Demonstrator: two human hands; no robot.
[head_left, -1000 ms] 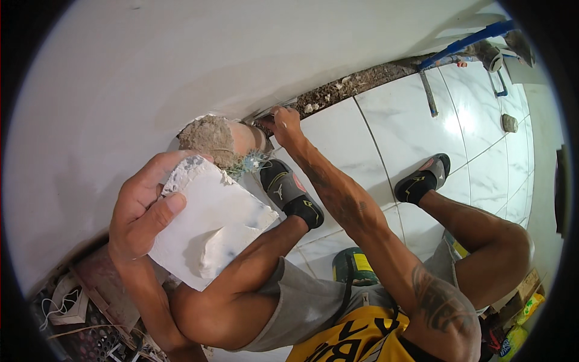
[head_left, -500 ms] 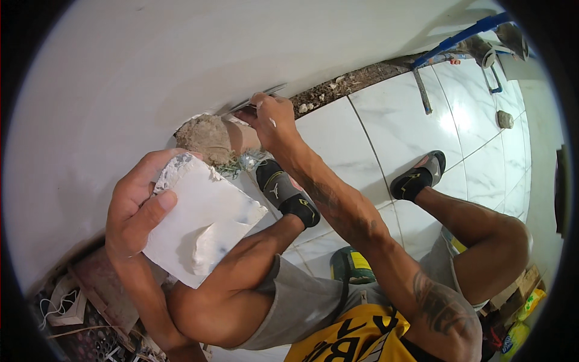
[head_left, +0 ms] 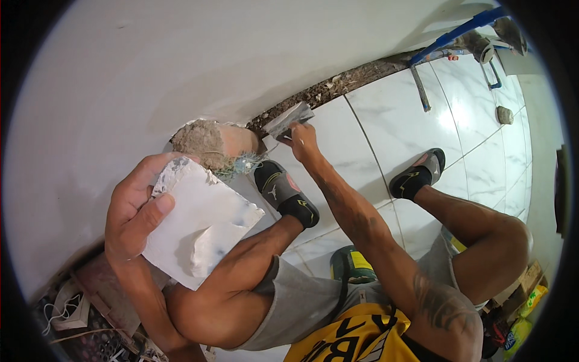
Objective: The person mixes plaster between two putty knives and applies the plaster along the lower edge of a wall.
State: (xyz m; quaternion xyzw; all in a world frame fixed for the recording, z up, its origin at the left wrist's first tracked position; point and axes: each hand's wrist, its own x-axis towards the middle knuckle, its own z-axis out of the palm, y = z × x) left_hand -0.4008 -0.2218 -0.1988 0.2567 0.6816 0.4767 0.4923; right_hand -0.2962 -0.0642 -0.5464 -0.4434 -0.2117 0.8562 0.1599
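Observation:
My left hand (head_left: 137,208) grips a white board (head_left: 196,220) by its upper left edge, thumb on top. A thick dab of white putty (head_left: 208,247) lies on the board's lower part, with more smeared along its upper edges. My right hand (head_left: 301,142) is closed round a putty knife (head_left: 291,120) with a wide, whitish-smeared metal blade. The blade is apart from the white wall (head_left: 199,66), over the edge of the tiles. Left of it, a pipe end (head_left: 238,140) packed with rough mortar (head_left: 199,143) comes out at the wall's foot.
A dirt-filled gap (head_left: 338,87) runs between wall and white floor tiles (head_left: 338,133). Blue pipes (head_left: 452,41) stand at the far right, near a small stone (head_left: 505,115). A green container (head_left: 351,265) sits between my legs. Clutter with a white cord (head_left: 63,311) lies lower left.
My right hand has drawn the putty knife away from the wall, toward the right and nearer me, and its blade now shows broad side. The left hand and board have barely moved.

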